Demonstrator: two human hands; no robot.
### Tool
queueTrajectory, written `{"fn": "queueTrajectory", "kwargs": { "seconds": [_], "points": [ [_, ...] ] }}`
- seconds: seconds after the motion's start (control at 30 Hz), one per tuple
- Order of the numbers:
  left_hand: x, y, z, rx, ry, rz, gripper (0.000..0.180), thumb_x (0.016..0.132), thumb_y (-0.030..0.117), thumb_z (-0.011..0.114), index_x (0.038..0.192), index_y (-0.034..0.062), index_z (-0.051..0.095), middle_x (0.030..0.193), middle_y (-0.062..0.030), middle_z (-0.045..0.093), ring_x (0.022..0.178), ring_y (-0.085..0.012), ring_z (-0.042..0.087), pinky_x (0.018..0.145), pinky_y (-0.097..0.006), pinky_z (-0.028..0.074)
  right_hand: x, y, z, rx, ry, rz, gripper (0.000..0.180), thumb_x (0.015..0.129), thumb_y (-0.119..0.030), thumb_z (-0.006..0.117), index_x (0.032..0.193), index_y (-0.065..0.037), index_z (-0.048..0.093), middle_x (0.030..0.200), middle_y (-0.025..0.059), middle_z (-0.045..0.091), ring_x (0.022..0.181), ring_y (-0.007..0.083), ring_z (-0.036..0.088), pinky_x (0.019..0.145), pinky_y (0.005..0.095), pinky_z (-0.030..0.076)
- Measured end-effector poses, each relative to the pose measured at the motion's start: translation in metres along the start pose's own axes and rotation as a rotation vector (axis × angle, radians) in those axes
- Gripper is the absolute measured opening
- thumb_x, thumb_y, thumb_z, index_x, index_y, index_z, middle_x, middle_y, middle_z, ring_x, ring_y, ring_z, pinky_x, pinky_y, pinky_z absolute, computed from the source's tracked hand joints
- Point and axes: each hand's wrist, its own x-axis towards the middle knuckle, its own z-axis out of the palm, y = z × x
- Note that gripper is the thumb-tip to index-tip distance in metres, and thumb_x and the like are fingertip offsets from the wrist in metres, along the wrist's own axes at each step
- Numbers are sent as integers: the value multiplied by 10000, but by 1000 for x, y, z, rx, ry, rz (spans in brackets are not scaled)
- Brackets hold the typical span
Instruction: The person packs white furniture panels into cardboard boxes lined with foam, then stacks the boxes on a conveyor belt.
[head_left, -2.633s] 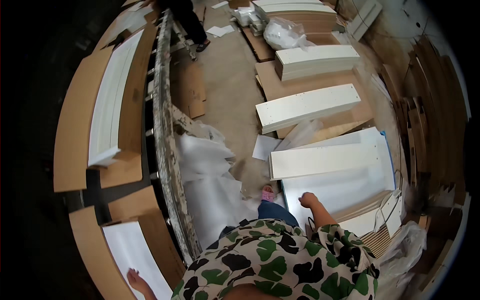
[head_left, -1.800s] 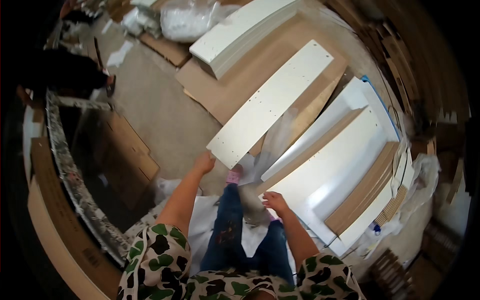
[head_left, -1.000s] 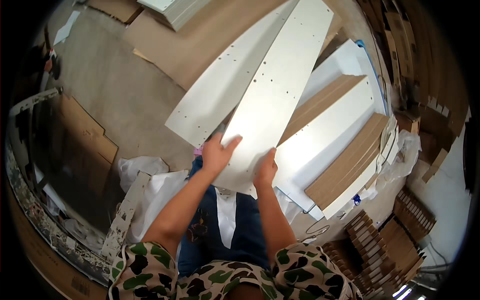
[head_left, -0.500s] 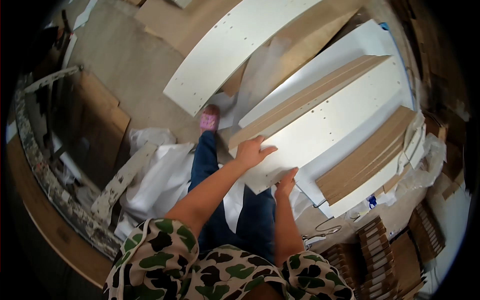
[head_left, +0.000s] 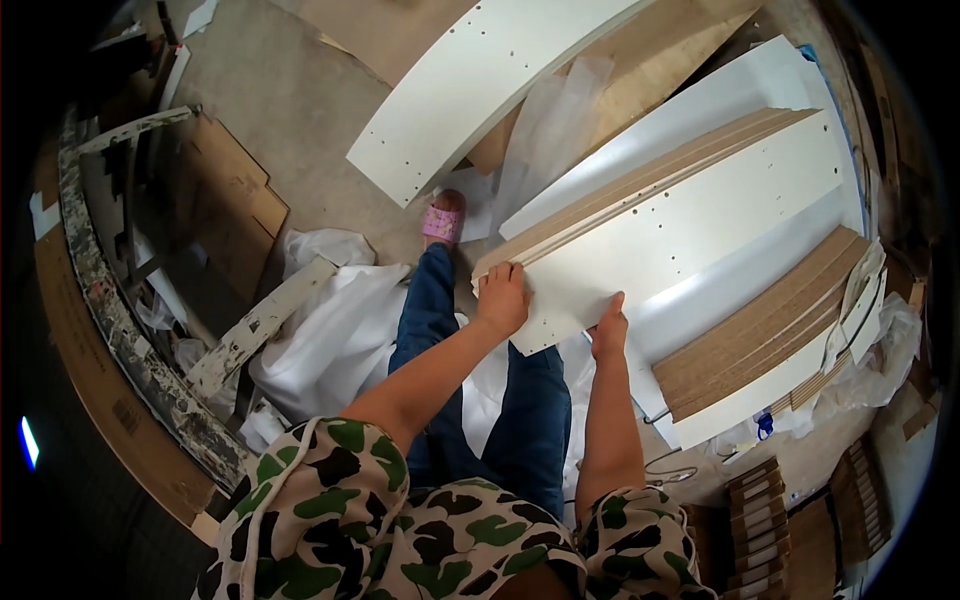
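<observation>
Concrete floor (head_left: 290, 90) w/ cardboard sheets (head_left: 225, 200), white plastic wrap (head_left: 330, 330) strewn about.

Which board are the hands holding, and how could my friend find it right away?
Find the stack of long boards on the right of the floor. The held white board lies on top, its near end gripped by the left hand and right hand. Unlike the other white board lying farther off on the floor, it shows a brown edge.

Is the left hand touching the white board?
Touching. The head view shows the left hand gripping the near end of the white board, fingers curled over its edge.
</observation>
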Motion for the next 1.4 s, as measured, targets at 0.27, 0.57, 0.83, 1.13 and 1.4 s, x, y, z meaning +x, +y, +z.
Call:
{"fn": "queueTrajectory", "kwargs": {
  "seconds": [0.27, 0.57, 0.83, 1.13, 1.4],
  "points": [
    [-12, 1, -34, -250, -92, -89, 450, 685, 367, 705, 998, 61, 597, 958, -138, 528, 884, -318, 537, 770, -412, 427, -35, -2, -24, -222, 100, -92, 731, 844, -654, 373, 986, 43, 545, 809, 85, 580, 663, 161, 546, 537, 295, 455],
    [-36, 80, -160, -160, -146, -237, 836, 723, 769, 364, 897, 6, 660, 876, -199, 648, 815, -337, 632, 712, -416, 489, -132, -18, -23, 315, -467, -95, 749, 872, -617, 332, 1310, -10, 366, 1328, 123, 428, 1189, 271, 438, 995, 408, 361],
    [-168, 112, -318, 60, 153, -6, 652, 805, 624, 428, 708, 26, 670, 723, -164, 642, 677, -319, 631, 615, -417, 484, -177, -117, -29, 882, -471, -20, 615, 824, -552, 388, 1259, -120, 444, 1322, 82, 429, 1191, 300, 410, 976, 480, 343],
    [-426, 79, -420, 233, 342, 2, 620, 817, 592, 454, 712, -1, 603, 637, -182, 608, 610, -349, 611, 552, -435, 476, -187, -136, -20, 541, -586, -79, 549, 815, -428, 326, 1249, -121, 466, 1286, 80, 475, 1153, 318, 452, 916, 503, 390],
    [-762, 78, -374, 164, 630, -613, 698, 853, 639, 320, 660, 34, 610, 574, -165, 591, 575, -353, 594, 553, -422, 476, -476, -89, 24, 153, -1210, -321, 506, 903, -445, 420, 1241, -70, 464, 1271, 87, 491, 1138, 276, 473, 954, 430, 393]
  ]
}}
